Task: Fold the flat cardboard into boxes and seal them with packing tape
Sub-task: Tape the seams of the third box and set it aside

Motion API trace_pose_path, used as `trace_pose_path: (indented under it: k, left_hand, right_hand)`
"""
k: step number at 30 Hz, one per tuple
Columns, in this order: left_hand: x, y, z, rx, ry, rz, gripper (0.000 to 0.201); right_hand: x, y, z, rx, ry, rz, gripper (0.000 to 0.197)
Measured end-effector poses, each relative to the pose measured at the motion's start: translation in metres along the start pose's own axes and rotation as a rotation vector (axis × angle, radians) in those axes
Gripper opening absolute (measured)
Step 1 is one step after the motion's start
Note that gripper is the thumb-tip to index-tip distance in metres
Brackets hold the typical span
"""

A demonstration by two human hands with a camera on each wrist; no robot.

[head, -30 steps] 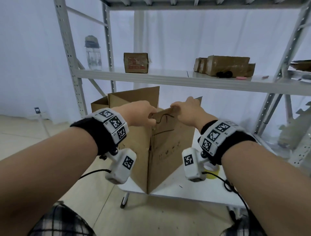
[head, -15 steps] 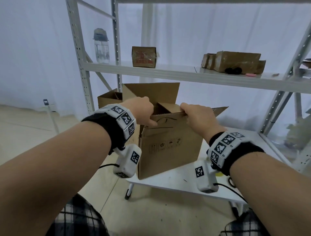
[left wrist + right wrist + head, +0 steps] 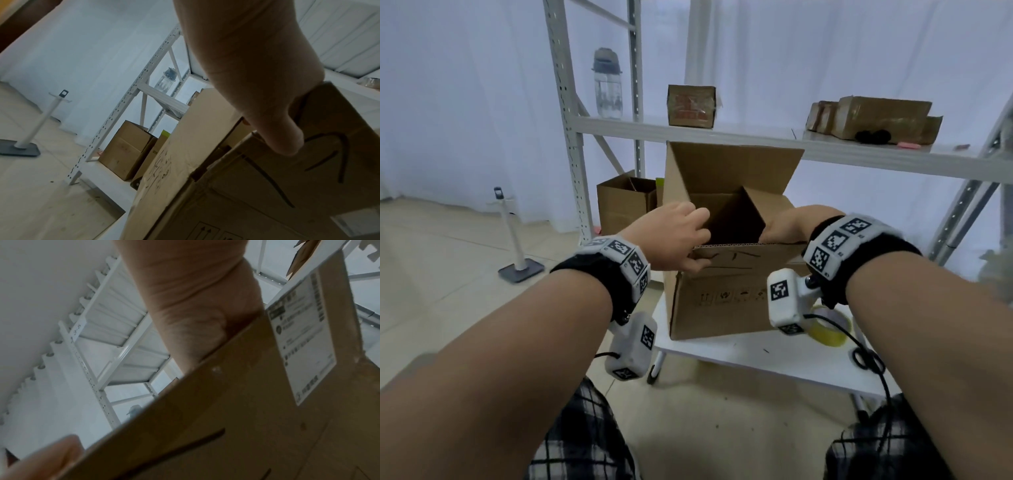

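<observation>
Both hands on the open box

Left hand (image 3: pixel 674 233) pinches the cardboard box (image 3: pixel 722 301) near flap; right hand (image 3: pixel 787 226), at 3 o'clock, grips its rim.

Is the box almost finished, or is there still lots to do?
About halfway. Done: the cardboard box is opened into shape and stands on the white table. In hand: the left hand and right hand both grip its near flap, and the top is open. Left: fold the flaps shut and seal them; the yellowish tape roll lies untouched on the table.
</observation>
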State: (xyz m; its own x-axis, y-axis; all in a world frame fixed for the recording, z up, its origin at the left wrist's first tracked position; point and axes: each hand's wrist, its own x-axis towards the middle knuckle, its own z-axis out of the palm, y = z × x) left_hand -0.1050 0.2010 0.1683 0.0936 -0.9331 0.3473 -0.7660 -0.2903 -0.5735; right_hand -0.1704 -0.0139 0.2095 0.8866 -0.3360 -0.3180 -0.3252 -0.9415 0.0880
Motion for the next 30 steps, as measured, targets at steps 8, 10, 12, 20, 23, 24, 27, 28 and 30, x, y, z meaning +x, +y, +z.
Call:
trace_pose_path:
  k: [8,10,12,20,23,24,27,28,30]
  left_hand:
    - [-0.004,0.003,-0.006,0.088,0.046,0.262,0.032]
    - [-0.007,0.0,-0.005,0.086,0.015,0.309,0.031]
    - [-0.013,-0.006,0.0,0.089,-0.016,0.31,0.03]
    - [-0.012,-0.028,0.016,-0.028,-0.02,0.065,0.034]
    - [-0.007,-0.033,0.022,-0.092,-0.026,-0.058,0.038]
    - [-0.007,-0.035,0.026,-0.116,-0.019,-0.125,0.041]
    - [-0.006,-0.036,0.037,-0.218,-0.041,-0.382,0.041]
    - [-0.005,-0.036,0.039,-0.265,-0.042,-0.471,0.039]
    - [0.001,-0.035,0.042,-0.351,0.02,-0.625,0.035]
  right_hand:
    - [0.077,0.03,0.025,-0.023,-0.202,0.176,0.074]
    - [0.027,0.016,0.023,-0.012,-0.185,0.195,0.064]
    - [0.013,0.017,0.027,0.019,-0.169,0.219,0.068]
    - [-0.004,0.034,0.013,0.078,0.205,0.109,0.036]
    - [-0.009,0.058,0.009,0.124,0.501,0.225,0.018]
    - [-0.009,0.065,0.009,0.176,0.566,0.251,0.02]
    - [-0.007,0.084,0.018,0.34,0.68,0.318,0.04]
    - [-0.005,0.088,0.023,0.388,0.706,0.334,0.048]
    - [0.001,0.094,0.034,0.469,0.748,0.315,0.059]
